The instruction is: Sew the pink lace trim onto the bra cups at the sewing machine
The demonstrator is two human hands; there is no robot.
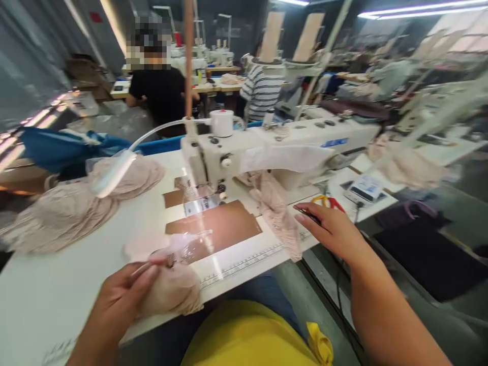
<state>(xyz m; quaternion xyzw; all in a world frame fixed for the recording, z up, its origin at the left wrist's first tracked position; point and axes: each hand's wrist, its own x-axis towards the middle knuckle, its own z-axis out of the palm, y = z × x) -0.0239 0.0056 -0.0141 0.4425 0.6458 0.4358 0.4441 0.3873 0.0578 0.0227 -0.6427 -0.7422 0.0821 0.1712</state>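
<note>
My left hand (127,292) is closed on the edge of a beige bra cup (171,292) at the table's front edge. A clear, shiny strip (186,246) shows beside my fingertips, and some pale fabric lies behind them. My right hand (330,226) is closed around a thin dark tool (310,216) that looks like thread snips; my fingers hide most of it. Between the hands stands a white sewing machine (274,142). Gathered beige fabric (276,213) trails from beside its needle area to the table's front edge.
Stacks of beige cups (64,216) lie on the left of the table (141,213). A lamp (116,173) bends over them. Yellow and red handles (330,202) and a small white box (365,188) lie right. A person in black (160,96) sits ahead.
</note>
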